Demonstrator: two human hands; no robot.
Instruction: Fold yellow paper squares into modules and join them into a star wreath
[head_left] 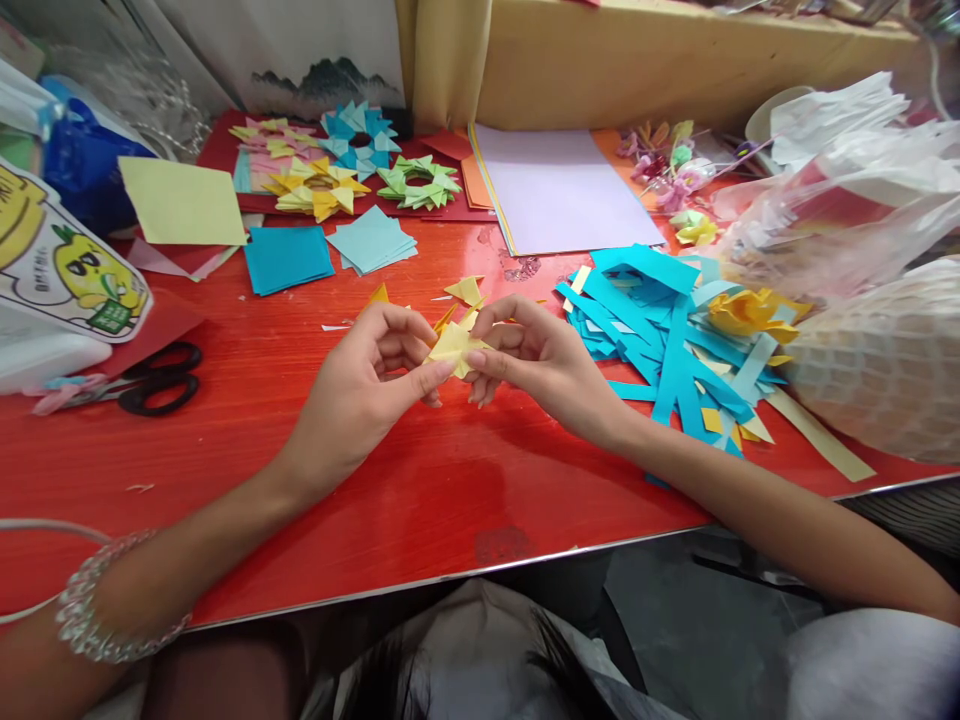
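Between my two hands, just above the red table [262, 540], is a small folded piece of pale yellow paper [453, 343]. My left hand [375, 365] pinches its left side with thumb and fingers. On the right side, my right hand [536, 360] grips it the same way, thumb on top. Right behind the hands lie folded yellow paper pieces, one pale piece [466, 290] and one orange-yellow piece [379, 294]; others are partly hidden by the fingers.
Finished paper rings, such as a blue one [361, 138], lie at the back. Left are blue paper squares [289, 260] and black-handled scissors [161, 380]. Blue paper strips [667, 330] pile up on the right near a netted bundle [877, 360]. Purple sheets [562, 190] lie behind.
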